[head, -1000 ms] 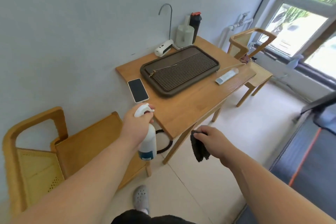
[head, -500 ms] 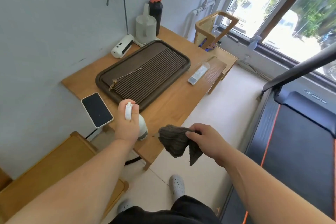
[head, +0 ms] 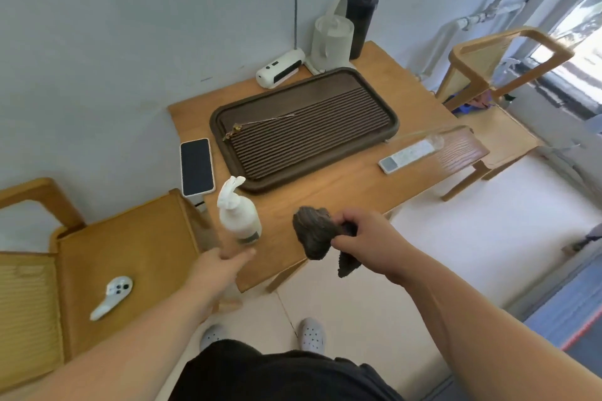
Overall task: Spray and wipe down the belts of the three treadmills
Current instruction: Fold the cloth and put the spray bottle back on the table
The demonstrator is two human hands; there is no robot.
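A white spray bottle [head: 239, 213] stands upright near the front left of the wooden table [head: 342, 192]. My left hand [head: 221, 265] hovers just in front of the bottle, blurred, fingers straight and holding nothing. My right hand [head: 365, 234] grips a dark crumpled cloth [head: 317, 231] above the table's front edge. A strip of treadmill belt [head: 573, 319] with an orange line shows at the far right edge.
On the table lie a dark slatted tray [head: 303, 127], a phone [head: 196, 167], a remote [head: 407, 156], a kettle [head: 332, 36], a black bottle [head: 361, 19] and a white dispenser [head: 280, 70]. Wooden chairs stand left [head: 130, 254], with a white controller [head: 112, 295], and right [head: 501, 65].
My left hand has set the spray bottle down on the table and let go of it. The view swung left, away from the treadmill. My right hand keeps the cloth.
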